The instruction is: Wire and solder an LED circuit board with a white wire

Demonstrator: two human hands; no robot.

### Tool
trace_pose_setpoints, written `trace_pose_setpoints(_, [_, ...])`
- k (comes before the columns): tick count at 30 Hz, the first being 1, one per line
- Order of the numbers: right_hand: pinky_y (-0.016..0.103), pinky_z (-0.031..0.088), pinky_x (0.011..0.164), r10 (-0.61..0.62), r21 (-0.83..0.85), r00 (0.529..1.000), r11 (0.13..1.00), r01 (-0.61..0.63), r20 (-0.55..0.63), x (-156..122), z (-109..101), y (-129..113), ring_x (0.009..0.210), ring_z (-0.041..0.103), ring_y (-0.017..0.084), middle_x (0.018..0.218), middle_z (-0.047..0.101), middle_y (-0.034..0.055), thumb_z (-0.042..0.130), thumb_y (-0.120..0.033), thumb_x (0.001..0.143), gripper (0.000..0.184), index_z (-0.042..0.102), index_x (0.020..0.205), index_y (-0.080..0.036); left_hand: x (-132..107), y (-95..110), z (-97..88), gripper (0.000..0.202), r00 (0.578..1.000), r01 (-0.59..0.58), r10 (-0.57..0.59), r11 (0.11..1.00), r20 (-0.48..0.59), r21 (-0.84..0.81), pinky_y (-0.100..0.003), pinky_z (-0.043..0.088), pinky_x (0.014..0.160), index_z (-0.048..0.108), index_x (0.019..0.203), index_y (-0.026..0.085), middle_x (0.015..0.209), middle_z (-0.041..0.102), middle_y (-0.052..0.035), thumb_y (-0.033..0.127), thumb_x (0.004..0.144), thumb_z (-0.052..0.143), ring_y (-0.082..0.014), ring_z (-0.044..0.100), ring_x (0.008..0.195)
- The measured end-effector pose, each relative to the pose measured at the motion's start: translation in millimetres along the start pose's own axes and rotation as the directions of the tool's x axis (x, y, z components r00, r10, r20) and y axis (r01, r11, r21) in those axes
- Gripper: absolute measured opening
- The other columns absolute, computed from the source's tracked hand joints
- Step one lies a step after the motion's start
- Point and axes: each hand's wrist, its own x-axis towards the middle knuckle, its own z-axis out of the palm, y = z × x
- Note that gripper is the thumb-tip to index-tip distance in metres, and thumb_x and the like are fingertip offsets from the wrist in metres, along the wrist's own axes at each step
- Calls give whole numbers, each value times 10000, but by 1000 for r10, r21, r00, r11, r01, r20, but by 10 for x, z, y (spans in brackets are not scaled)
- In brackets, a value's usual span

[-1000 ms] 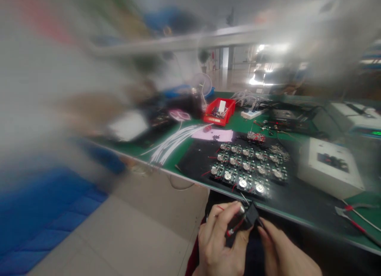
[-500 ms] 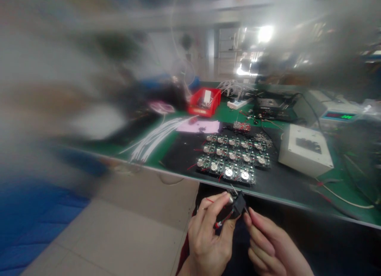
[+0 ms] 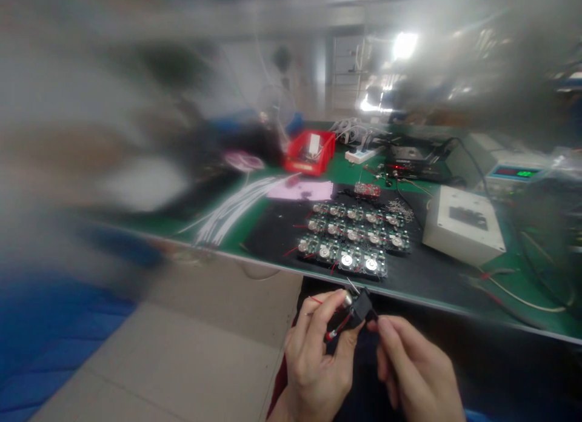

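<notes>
My left hand (image 3: 316, 355) pinches a small black module with a metal disc and red wires (image 3: 357, 307) just below the table's front edge. My right hand (image 3: 411, 370) is beside it, fingers curled, its fingertips touching the module's right side. On the black mat (image 3: 273, 234) above lie several rows of similar small round-topped modules (image 3: 352, 243) with red leads.
A green workbench (image 3: 248, 213) carries a red bin (image 3: 309, 152), a pink sheet (image 3: 302, 190), white wires (image 3: 231, 210), a white box (image 3: 464, 225), a power strip (image 3: 364, 153) and instruments with a green display (image 3: 518, 173). Floor and blue mat lie at left. Edges are blurred.
The view has swung slightly right and down, so the bench shifted left and up. My hands still hold the module; the right fingers have closed in on it.
</notes>
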Motion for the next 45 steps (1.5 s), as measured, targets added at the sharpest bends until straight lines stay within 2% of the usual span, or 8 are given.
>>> trace_pose_setpoints(5, [152,216,365,218,547,811,641,-538,542,9,-106,25,314,179,44,408,291,-92,661,-581,1010,445,646,901,-150,107,13,-26,372,965,249,-256,962,-50,-115,-260,593,898,649,1276,229,1131,676,-67,204,918,747,-197,697,1054])
trace_pose_setpoints(9, [152,272,440,290,206,955,933,-296,61,29,-408,119,413,349,71,519,465,-33,669,-669,978,529,667,1043,-144,279,17,-115,446,801,561,-599,747,7,-356,-224,597,809,646,1266,182,1052,757,-51,380,893,791,-172,748,900])
trace_pose_setpoints(12, [250,403,536,-97,-412,921,908,-73,-378,209,-743,236,614,589,196,752,642,67,635,-726,939,621,692,1138,-141,356,22,-135,430,729,610,-676,573,105,-547,-220,590,770,671,1196,141,983,781,-58,414,885,790,-156,741,815])
trace_pose_setpoints(18, [364,350,561,-414,-935,852,280,-217,-321,705,-1108,472,825,669,324,1026,701,106,350,-564,1077,493,674,1243,-232,346,45,-83,418,673,663,-693,412,257,-625,-225,584,780,700,1137,121,1006,795,-93,400,850,823,-154,735,806])
trace_pose_setpoints(25, [468,480,809,-388,-948,885,277,-154,-257,867,-1014,427,1051,623,378,1101,661,167,367,-580,1061,530,676,1220,-179,312,75,-132,390,668,693,-639,346,381,-632,-212,571,798,695,1162,123,1086,780,-107,372,885,810,-142,723,863])
trace_pose_setpoints(32, [446,558,865,79,-72,993,994,-85,-84,268,-417,268,938,663,305,1135,682,148,547,-763,980,646,698,1232,-187,143,46,-43,427,655,754,-524,420,544,-504,-236,559,717,658,1240,184,839,685,-13,417,906,786,-123,644,724])
trace_pose_setpoints(36, [398,563,877,215,666,904,618,-419,369,37,-98,375,992,653,258,1233,662,121,584,-712,1015,555,721,1296,-253,101,122,41,408,703,688,-461,635,542,-352,-243,568,653,671,1226,232,799,598,13,441,894,783,-129,621,681])
trace_pose_setpoints(45, [293,552,725,154,764,810,271,-585,566,104,-152,416,895,629,205,1200,645,138,542,-595,1084,508,688,1354,-190,136,145,-44,592,857,315,-303,948,417,41,-479,622,891,537,1406,347,1367,465,-87,643,910,670,-251,678,1035])
